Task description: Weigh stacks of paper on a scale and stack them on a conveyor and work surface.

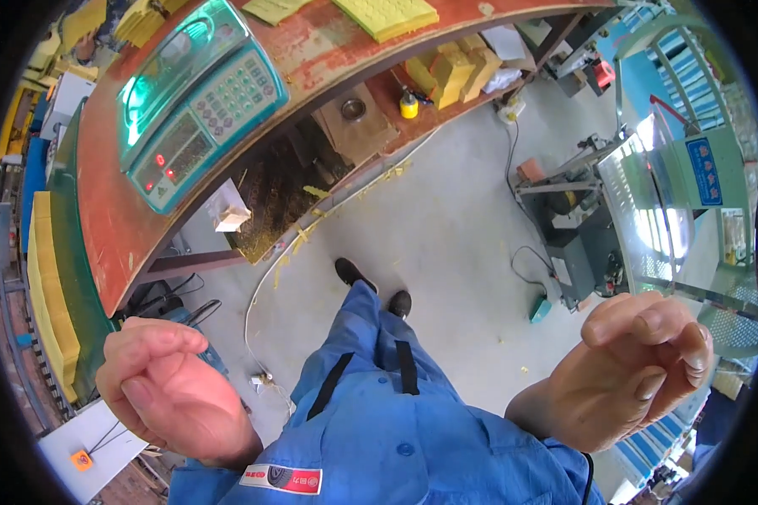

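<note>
My left hand (173, 391) is raised at the lower left, palm turned up and inward, its fingers loosely bent with nothing in them. On the other side, my right hand (619, 370) is held up in the same way, empty, fingers half curled and the thumb apart from the palm. Neither hand touches anything. Nearest to the left hand is the corner of a red worktop (109, 244). A teal digital counting scale (215, 114) with a keypad and lit red digits stands on it. Past my right hand is a machine with a clear curved guard (648, 219).
Yellow paper stacks (387, 15) lie on the worktop. The shelf below holds yellow blocks (451, 76), a small yellow bottle (408, 105) and a round metal dish (353, 109). A white cable (248, 324) and paper scraps lie on the grey floor (446, 210). A dark cable (514, 160) runs near the machine.
</note>
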{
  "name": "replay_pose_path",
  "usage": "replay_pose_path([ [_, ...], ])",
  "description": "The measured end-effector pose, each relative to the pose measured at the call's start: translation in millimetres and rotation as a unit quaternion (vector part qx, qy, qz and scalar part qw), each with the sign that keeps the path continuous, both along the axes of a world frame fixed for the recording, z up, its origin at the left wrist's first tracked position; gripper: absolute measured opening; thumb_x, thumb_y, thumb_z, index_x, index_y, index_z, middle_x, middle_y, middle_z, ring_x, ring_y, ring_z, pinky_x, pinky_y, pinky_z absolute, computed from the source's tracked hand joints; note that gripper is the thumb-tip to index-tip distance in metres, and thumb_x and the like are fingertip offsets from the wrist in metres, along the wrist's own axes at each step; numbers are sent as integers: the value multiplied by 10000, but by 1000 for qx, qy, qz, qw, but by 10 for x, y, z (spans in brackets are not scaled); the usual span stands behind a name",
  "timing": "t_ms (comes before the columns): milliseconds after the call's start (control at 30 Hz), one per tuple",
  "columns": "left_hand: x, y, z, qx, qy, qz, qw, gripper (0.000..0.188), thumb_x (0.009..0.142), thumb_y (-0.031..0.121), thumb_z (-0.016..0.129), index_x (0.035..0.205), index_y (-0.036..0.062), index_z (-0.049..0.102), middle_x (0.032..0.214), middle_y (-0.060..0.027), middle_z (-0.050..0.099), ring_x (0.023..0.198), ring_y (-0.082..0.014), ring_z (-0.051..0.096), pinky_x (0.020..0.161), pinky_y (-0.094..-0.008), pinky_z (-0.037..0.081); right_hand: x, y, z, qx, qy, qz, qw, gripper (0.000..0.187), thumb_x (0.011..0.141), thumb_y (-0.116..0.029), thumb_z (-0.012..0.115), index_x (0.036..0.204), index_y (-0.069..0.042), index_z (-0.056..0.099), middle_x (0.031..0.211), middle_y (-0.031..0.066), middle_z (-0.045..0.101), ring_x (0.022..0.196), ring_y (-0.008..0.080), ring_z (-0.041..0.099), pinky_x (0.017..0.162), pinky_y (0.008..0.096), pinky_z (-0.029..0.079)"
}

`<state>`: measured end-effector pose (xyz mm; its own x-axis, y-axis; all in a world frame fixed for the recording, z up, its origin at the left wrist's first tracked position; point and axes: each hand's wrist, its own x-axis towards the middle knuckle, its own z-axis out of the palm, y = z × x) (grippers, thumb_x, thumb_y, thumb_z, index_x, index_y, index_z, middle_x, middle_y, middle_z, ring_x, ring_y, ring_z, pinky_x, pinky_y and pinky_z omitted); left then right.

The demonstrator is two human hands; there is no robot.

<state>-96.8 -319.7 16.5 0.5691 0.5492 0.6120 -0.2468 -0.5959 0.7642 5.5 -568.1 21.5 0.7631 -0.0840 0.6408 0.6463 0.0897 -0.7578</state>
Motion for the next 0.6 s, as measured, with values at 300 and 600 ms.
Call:
replay_pose_path([
  [300,393,262,-134,17,34,-50,998,302,1058,230,336,1041,-6,524,862,-124,554,694,-201,527,600,-292,459,153,141,-150,-15,25,-29,999,276,966,-163,647,1206,-30,616,1036,152,680,726,229,662,611,277,547],
  [600,561,817,103,7,-11,-63,998,349,1069,258,344,1070,-23,550,893,-133,564,746,-186,513,652,-297,433,318,627,-52,-49,-6,-68,996,449,988,-343,629,1373,-137,527,957,125,598,588,208,619,462,271,513],
])
